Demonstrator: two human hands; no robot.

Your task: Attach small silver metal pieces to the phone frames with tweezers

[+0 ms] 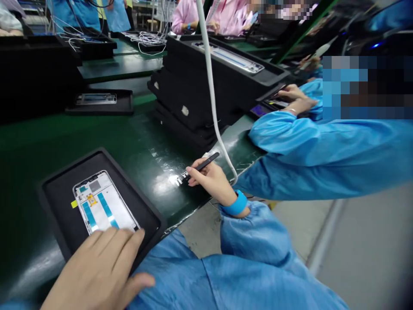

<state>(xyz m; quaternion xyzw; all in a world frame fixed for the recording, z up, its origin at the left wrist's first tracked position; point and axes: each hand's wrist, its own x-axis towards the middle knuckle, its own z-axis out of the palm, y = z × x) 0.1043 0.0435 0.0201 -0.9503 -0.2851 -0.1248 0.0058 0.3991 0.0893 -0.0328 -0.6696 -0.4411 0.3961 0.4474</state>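
Observation:
My left hand (100,267) lies with fingers stretched over the lower end of a phone frame (120,206), its thumb spread apart. The frame is silvery, with blue strips, an orange flex piece and a yellow tab at its left edge. It rests inside a black tray (57,202) at the table's front edge. In a pen-like grip, my right hand (211,178) holds black tweezers (210,160), their tips pointing down and left. Small white and black pieces (177,181) lie on the table by those fingertips; whether the tweezers pinch one I cannot tell.
Behind my right hand rises a stack of black trays (190,94), a phone frame (235,59) on top. Another tray (125,107) sits further left. A white cable (209,82) hangs down beside my right wrist. At right, a co-worker's blue sleeve (309,146) reaches over the table.

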